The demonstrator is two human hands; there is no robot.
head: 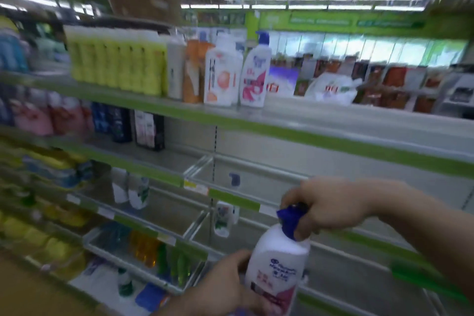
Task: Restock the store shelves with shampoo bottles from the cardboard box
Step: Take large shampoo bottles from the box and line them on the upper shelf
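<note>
Right hand [331,202] grips the blue pump of 1 shampoo bottle [278,261]; left hand [225,282] curls round its body — upright.

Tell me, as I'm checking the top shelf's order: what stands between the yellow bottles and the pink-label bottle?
Head view: three bottles stand there, a pale grey bottle, an orange bottle, then a white bottle with an orange label.

From my feed, nothing is legible: blue print on the white plastic pump bottle with blue cap [279,254] and pale lettering on the green overhead sign band [320,22] blur beyond reading.
</note>
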